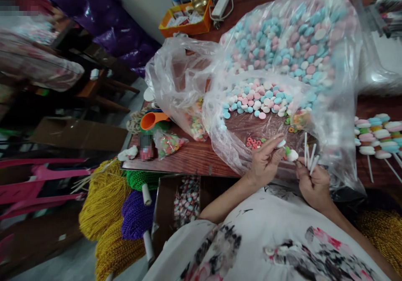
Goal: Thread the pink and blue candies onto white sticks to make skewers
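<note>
My left hand (265, 162) pinches a pale blue candy (281, 144) between its fingertips. White sticks (310, 160) stand up from the fingers of my right hand (312, 182), just to the right. Between the hands is a white candy (292, 155) with a green piece beside it, close to my right fingertips. Beyond the hands lies a large clear plastic bag (341, 69), open toward me, full of pink, blue and white candies (266, 99). Small red rings (253, 143) lie on the plastic near my left hand.
Finished candy sticks (378, 134) lie at the right. An orange scoop (153, 120) and small bags of colored rings (168, 143) are at the table's left end. Behind stands an orange tray (185, 27). Yellow cord bundles (105, 201) and a box (161, 207) are below the edge.
</note>
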Demonstrator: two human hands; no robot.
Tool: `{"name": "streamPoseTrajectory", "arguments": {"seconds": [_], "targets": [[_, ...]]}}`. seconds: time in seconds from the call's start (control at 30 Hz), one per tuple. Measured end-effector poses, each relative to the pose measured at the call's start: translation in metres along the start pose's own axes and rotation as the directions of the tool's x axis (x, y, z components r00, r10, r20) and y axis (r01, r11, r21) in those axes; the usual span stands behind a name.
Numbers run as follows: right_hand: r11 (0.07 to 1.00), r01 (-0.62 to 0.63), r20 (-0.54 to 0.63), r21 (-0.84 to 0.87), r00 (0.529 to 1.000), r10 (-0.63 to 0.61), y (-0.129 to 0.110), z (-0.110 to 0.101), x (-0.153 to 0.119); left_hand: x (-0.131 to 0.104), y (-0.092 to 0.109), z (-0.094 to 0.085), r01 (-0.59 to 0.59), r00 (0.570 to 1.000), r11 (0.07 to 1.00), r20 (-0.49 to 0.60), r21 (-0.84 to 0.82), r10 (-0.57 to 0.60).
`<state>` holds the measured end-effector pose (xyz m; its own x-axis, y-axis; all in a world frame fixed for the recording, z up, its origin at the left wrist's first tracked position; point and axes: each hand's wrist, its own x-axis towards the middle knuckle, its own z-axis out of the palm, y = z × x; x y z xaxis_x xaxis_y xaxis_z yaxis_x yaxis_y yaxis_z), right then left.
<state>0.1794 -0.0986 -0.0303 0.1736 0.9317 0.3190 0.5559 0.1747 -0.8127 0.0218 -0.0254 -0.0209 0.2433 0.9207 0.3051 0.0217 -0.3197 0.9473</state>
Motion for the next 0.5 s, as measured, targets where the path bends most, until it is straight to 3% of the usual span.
{"name": "streamPoseTrajectory", "arguments": {"seconds": [0.17,0.27,0.33,0.4,0.5], "targets": [[1.000,0.003,-0.016,-0.002,1.000,-0.003,0.004,-0.001,-0.001,-0.003,0.001,0.017,0.020,0.990,0.997,0.144,-0.069,-0.010],[0.976,-0.191,0.002,0.101,0.982,0.191,0.019,-0.005,0.007,0.019,-0.002,0.013,0.079,0.958,0.997,0.277,0.018,-0.081],[0.912,-0.348,0.035,0.219,0.936,0.349,0.031,-0.012,0.017,0.044,-0.008,0.006,0.084,0.922,0.982,0.360,0.171,-0.142],[0.820,-0.448,0.015,0.357,0.880,0.475,0.041,-0.018,0.027,0.072,-0.015,0.001,-0.018,0.897,0.919,0.412,0.393,-0.159],[0.697,-0.421,-0.135,0.580,0.794,0.592,0.046,-0.022,0.035,0.104,-0.028,0.007,-0.270,0.812,0.735,0.557,0.622,-0.174]]}}
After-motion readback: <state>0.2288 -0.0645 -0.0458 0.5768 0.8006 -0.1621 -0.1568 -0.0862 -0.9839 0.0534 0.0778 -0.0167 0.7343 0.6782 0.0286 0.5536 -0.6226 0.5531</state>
